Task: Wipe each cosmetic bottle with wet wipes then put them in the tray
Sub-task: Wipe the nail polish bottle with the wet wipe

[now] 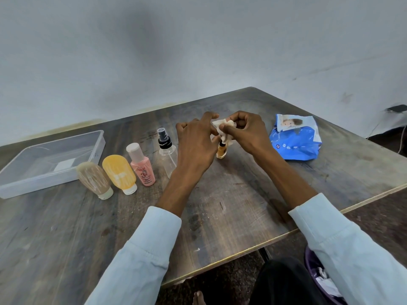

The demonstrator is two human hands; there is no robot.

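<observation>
Both hands met above the middle of the wooden table (220, 216). The left hand (196, 142) was curled round a small amber bottle (221, 150), whose lower body showed just below and to the right of its fingers; the bottle's base was at or just above the tabletop, and contact could not be told. The right hand (246, 130) pinched a crumpled wet wipe (223, 128) between thumb and bent fingers, the wipe bunched over the bottle's dark top, directly between the two hands.

To the left of the left hand, just beside its wrist, stood a clear spray bottle (167, 155) with a black pump. Farther left of it stood a row of three containers: a pink bottle (143, 168) upright with a pale cap, then an orange tube (120, 173) and a beige tube (94, 177), both resting on their caps. Beyond these, well apart from the left hand, lay the clear plastic tray (97, 142), with none of the bottles in it.

To the right of the right hand, near but not touching it, lay a blue pack of wipes (295, 142). Pale blue sleeves (154, 249) covered both forearms.
</observation>
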